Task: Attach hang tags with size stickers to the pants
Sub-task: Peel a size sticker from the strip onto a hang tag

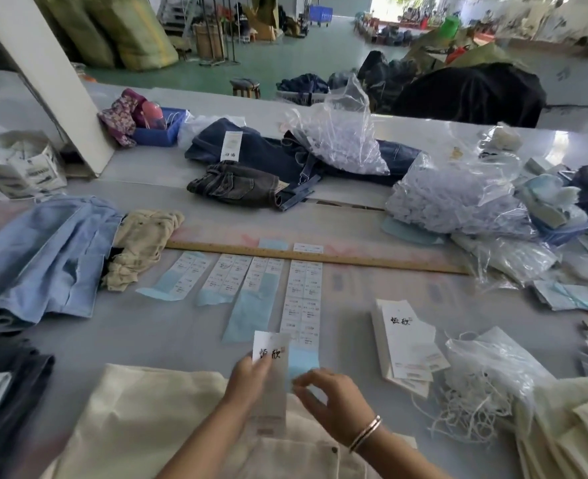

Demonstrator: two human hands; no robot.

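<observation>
— On the grey table (168,333), nearest edge: cream pants (140,420) spread flat, waistband button showing low in view.
— And over them?
— Left hand (247,378) gripping a white hang tag (268,350) with black brush characters, fingers curled round its left edge, tag lifted above the pants.
— Right hand?
— Right hand (330,399), bangles at the wrist, fingertips pinched at the bare blue foot of the longest sticker sheet (302,305). Cannot tell whether a sticker is between them.
— Other sheets?
— Three shorter sticker strips (230,281) to the left, side by side, blue backing bare at their lower ends, tops just beside a wooden ruler (320,257) lying across the table.
— To the right?
— Stack of hang tags (410,344), same characters on top; beside it a tangle of white strings (465,413) spilling from a clear bag (492,368).
— Left side?
— Light blue garment (43,257) touching a crumpled beige cloth (144,243).
— Farther back?
— Dark jeans (264,157) heaped, one tagged already; clear plastic bags (451,198) of white bits beside them.
</observation>
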